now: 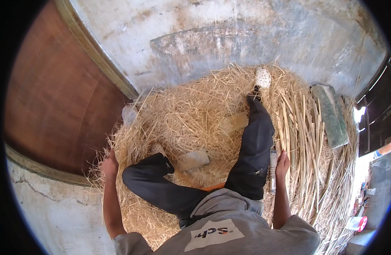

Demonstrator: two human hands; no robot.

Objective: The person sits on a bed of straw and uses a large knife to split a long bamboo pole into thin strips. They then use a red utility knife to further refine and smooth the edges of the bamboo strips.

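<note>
Dry straw point(187, 112) covers the floor around my legs in a thick loose layer. At the left, beside the brown door, my left hand point(110, 165) is closed on a tuft of straw, with loose ends poking out past it. My right hand point(282, 165) is by my right thigh, its fingers curled in at the edge of a row of long straight stalks point(303, 144). Whatever those fingers hold is hidden. Just left of that hand, a narrow pale object point(272, 170) lies along my leg; its kind is unclear.
A brown door panel point(55, 93) closes in the left side, and a stained wall point(246, 38) rises ahead. Two blocks point(193, 160) lie in the straw between my legs. A greenish slab point(331, 114) rests on the stalks at the right. A red-and-white container point(356, 223) stands far right.
</note>
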